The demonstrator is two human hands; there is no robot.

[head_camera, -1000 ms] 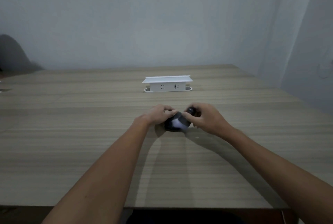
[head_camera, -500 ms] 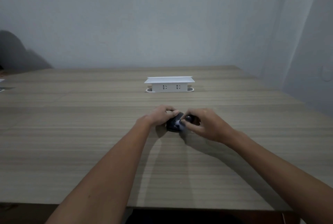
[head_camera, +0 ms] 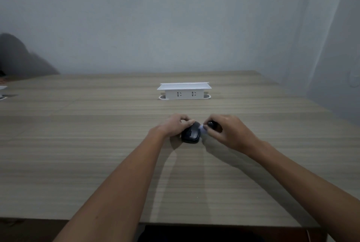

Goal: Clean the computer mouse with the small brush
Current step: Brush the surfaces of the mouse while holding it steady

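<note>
A black computer mouse (head_camera: 191, 134) rests on the wooden table (head_camera: 97, 154) near its middle. My left hand (head_camera: 175, 125) grips the mouse from its left and far side. My right hand (head_camera: 227, 131) pinches a small brush (head_camera: 209, 125) with a dark handle; its pale bristles (head_camera: 202, 127) touch the mouse's right edge. Most of the brush handle is hidden inside my fingers.
A white power socket box (head_camera: 184, 91) stands on the table beyond the mouse. Some flat items (head_camera: 3, 92) lie at the far left edge. A pale wall runs behind the table and along its right side.
The mouse has been lowered flat onto the table under my left hand. My right hand with the brush has shifted from over the mouse to its right edge.
</note>
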